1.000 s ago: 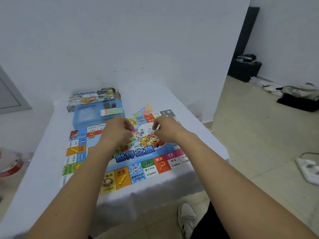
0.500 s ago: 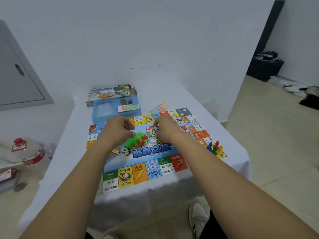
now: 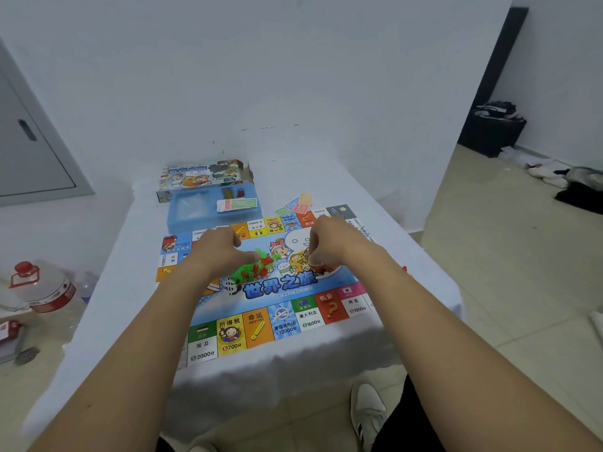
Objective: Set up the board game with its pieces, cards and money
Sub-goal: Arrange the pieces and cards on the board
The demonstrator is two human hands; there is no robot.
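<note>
The colourful game board (image 3: 280,285) lies flat on the white-covered table. A loose pile of small green and red plastic houses (image 3: 257,267) sits on its middle. My left hand (image 3: 217,252) hovers just left of the pile, thumb stretched toward it, with nothing visible in its grasp. My right hand (image 3: 329,244) is over the board's centre picture. Its fingers curl down onto the board by a few red pieces (image 3: 321,267), and what they hold is hidden. Several coloured cards (image 3: 295,203) lie fanned at the board's far edge.
A blue plastic tray (image 3: 186,220) holding a stack of play money (image 3: 236,203) stands behind the board, with the game box (image 3: 200,176) beyond it by the wall. A red-capped jug (image 3: 42,288) stands on the floor to the left. My shoe (image 3: 368,409) shows below the table edge.
My left hand has loosened from a curled grip, its thumb now spread toward the house pile. My right hand has dropped slightly onto the board. The view has shifted.
</note>
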